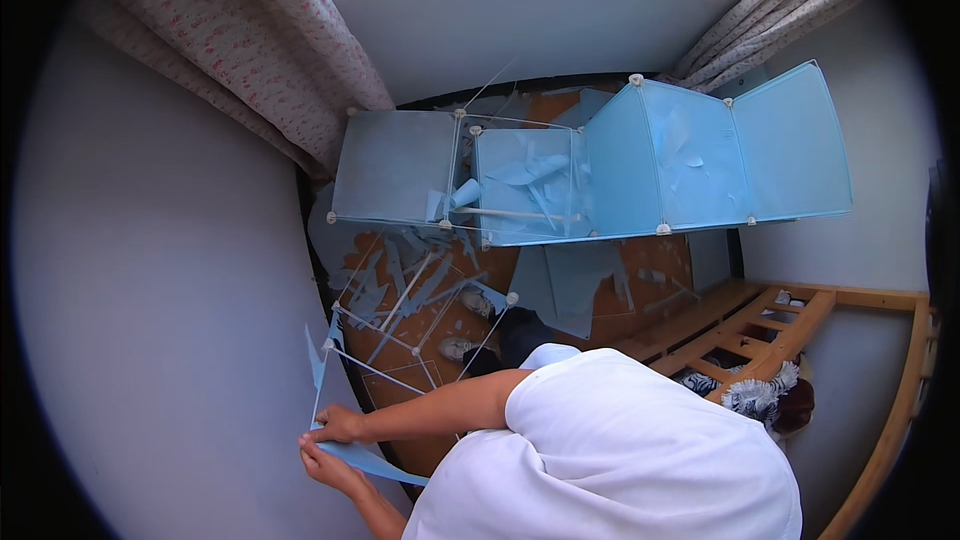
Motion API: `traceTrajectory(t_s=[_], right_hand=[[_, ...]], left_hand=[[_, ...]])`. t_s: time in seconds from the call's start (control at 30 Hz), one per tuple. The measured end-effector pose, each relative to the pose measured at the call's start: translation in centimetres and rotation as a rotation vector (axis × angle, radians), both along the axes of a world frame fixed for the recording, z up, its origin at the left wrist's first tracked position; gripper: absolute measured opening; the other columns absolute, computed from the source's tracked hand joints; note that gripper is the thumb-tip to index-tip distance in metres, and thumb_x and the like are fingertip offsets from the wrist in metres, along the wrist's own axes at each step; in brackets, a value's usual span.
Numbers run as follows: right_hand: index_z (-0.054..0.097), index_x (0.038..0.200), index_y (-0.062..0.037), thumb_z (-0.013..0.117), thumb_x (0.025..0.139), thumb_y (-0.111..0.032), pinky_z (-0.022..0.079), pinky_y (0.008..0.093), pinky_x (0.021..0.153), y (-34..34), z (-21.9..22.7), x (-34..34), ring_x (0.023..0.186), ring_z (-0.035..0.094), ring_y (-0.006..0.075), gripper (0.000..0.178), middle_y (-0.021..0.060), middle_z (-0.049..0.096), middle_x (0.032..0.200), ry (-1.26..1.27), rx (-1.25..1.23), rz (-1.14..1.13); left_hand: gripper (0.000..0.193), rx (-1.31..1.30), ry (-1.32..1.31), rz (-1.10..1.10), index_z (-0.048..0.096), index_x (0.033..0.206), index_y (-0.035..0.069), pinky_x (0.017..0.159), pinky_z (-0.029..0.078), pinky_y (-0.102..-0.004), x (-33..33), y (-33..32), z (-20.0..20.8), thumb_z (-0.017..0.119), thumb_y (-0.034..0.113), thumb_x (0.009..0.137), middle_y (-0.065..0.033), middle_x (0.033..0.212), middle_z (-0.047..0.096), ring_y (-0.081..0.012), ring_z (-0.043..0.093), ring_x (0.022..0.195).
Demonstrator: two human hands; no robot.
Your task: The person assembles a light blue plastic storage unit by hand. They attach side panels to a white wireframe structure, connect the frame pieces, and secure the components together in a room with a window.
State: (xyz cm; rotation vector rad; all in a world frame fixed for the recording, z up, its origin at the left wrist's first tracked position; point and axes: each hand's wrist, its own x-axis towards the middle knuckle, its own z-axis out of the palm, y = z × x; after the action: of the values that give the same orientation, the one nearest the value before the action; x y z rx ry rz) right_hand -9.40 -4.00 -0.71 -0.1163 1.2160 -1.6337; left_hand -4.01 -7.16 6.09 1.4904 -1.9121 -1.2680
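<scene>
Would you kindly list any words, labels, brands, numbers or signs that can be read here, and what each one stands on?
None can be read.
The white shirt, patterned curtain and blue panels show no lettering that I can make out.
The pale scraps and shoes appear too small to tell whether they carry any.

Head cam, L of pair, wide fisheye; looks dn from above, hands [342,425] nr.

Right arm [440,410] stretched out to the person's left, elbow nearly straight | right hand [340,424] gripping, fingers curled | left forearm [375,508] slanting outward | left hand [330,465] gripping, fingers bent, just beside the right hand
</scene>
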Motion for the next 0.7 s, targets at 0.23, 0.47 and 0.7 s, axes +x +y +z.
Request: traceTrajectory(t_s=[0.23, 0.47, 0.7], right_hand=[[0.061, 0.089, 0.0022, 0.062, 0.076, -0.041, 0.043, 0.0326, 0.063, 1.1, 1.2, -0.9, 0.072, 0.057, 0.0190, 0.045, 0.0103, 0.059, 0.078, -0.066, 0.003, 0.084], [0.047, 0.114, 0.0070, 0.061, 0.076, -0.041, 0.044, 0.0339, 0.079, 2.1, -0.5, 0.4, 0.093, 0.055, 0.0256, 0.063, 0.0199, 0.055, 0.104, -0.088, -0.057, 0.130], [0.051, 0.106, 0.0049, 0.067, 0.069, -0.040, 0.044, 0.0350, 0.077, 2.8, -1.3, 1.9, 0.090, 0.057, 0.0298, 0.061, 0.0216, 0.057, 0.098, 0.294, 0.212, 0.124]], left_hand=[[0.039, 0.027, 0.015, -0.005, 0.055, 0.098, -0.008, 0.074, 0.046, -0.0315, 0.2, -0.5, 0.1, 0.044, 0.029, 0.091, -0.0160, 0.094, 0.056, -0.0219, 0.055, 0.085], [0.032, 0.117, 0.006, -0.050, 0.055, 0.080, -0.003, 0.059, 0.043, -0.0287, 0.3, -3.2, -1.8, 0.049, 0.027, 0.088, -0.0075, 0.074, 0.054, -0.0146, 0.050, 0.067], [0.024, 0.162, -0.044, -0.232, 0.056, 0.073, 0.002, 0.039, 0.034, -0.0214, 0.7, -4.5, -4.7, 0.054, 0.023, 0.085, 0.0005, 0.062, 0.049, -0.0069, 0.044, 0.051]])
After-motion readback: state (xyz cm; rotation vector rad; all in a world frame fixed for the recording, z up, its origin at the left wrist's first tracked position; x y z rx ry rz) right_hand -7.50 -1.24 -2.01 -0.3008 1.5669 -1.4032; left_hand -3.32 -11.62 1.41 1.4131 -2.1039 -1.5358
